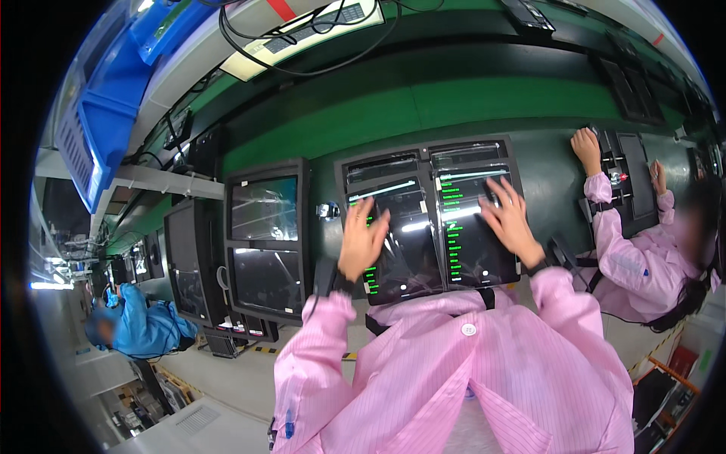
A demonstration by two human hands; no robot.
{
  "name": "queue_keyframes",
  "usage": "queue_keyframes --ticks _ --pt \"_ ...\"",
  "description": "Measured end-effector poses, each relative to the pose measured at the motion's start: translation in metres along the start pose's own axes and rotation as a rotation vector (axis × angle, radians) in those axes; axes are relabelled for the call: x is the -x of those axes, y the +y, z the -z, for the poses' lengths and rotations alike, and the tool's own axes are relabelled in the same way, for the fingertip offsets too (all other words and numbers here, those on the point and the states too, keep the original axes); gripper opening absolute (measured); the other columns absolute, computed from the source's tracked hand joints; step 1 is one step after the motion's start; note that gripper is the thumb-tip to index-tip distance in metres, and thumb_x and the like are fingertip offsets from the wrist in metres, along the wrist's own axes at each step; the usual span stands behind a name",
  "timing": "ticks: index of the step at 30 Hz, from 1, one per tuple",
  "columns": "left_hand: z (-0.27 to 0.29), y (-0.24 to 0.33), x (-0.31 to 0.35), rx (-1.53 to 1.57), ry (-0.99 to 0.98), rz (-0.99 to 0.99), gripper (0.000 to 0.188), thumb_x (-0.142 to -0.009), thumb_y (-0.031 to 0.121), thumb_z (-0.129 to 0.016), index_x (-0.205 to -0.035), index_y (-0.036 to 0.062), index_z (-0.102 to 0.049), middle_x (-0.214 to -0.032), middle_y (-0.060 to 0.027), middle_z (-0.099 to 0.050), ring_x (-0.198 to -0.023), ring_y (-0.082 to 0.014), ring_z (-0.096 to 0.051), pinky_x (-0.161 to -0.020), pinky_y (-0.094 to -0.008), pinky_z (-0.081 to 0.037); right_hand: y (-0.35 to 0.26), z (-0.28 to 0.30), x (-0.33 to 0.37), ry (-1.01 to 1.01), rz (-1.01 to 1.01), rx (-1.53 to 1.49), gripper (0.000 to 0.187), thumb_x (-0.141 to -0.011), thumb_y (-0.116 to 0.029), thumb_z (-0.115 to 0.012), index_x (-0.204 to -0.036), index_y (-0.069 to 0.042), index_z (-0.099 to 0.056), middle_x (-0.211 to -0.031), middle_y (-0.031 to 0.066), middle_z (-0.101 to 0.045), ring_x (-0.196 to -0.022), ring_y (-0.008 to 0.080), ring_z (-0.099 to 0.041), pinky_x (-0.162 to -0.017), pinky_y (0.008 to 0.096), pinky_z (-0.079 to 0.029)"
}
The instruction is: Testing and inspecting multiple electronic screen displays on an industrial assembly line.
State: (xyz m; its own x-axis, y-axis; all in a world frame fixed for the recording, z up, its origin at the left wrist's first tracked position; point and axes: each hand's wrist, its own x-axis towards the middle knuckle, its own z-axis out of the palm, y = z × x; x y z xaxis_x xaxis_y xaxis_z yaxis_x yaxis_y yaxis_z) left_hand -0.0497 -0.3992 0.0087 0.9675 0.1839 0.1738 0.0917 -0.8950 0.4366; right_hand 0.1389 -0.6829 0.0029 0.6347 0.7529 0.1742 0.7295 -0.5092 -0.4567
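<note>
Two black tablets with lit screens lie side by side in a dark tray (517, 159) on the green bench in front of me. Each screen shows a column of green text on black. My left hand (364, 237) is over the left tablet (412, 261), fingers spread, near its text column. Over the upper right part of the right tablet (478, 253) is my right hand (508, 217), its fingers apart too. Neither hand grips anything. Whether the fingertips touch the glass I cannot tell. Beyond them, two more dark panels sit in the tray's far slots.
Left of my tray stands another black tray (305, 227) with two dark screens. A small shiny object (327, 210) lies between the trays. At right a co-worker in pink (631, 257) handles a black fixture. Further left sits a person in blue (151, 321). Blue bins (113, 113) hang upper left.
</note>
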Motion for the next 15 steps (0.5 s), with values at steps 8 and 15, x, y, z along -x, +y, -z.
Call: queue_keyframes --ticks 8,15 --pt "0.007 0.006 -0.027 -0.042 0.131 -0.018 0.023 -0.087 0.016 -0.053 -0.103 0.0087 -0.067 -0.129 -0.0174 -0.044 -0.122 -0.0386 -0.036 -0.104 -0.049 -0.027 -0.002 0.011 -0.043 0.112 0.008 0.002 0.031 -0.088 -0.021 -0.053 -0.115 -0.009 -0.059 -0.137 0.0093 -0.039 -0.13 0.0295 -0.03 -0.1 0.0434 -0.026" --pt "-0.005 0.023 0.01 0.314 -0.099 0.109 0.019 -0.083 0.02 -0.06 -0.094 0.0082 -0.07 -0.128 -0.0151 -0.045 -0.12 -0.0362 -0.039 -0.102 -0.0483 -0.031 0.002 -0.006 0.029 -0.088 0.037 -0.015 0.024 -0.086 -0.025 -0.056 -0.086 -0.005 -0.07 -0.136 0.0116 -0.04 -0.128 0.0336 -0.03 -0.1 0.0471 -0.026"
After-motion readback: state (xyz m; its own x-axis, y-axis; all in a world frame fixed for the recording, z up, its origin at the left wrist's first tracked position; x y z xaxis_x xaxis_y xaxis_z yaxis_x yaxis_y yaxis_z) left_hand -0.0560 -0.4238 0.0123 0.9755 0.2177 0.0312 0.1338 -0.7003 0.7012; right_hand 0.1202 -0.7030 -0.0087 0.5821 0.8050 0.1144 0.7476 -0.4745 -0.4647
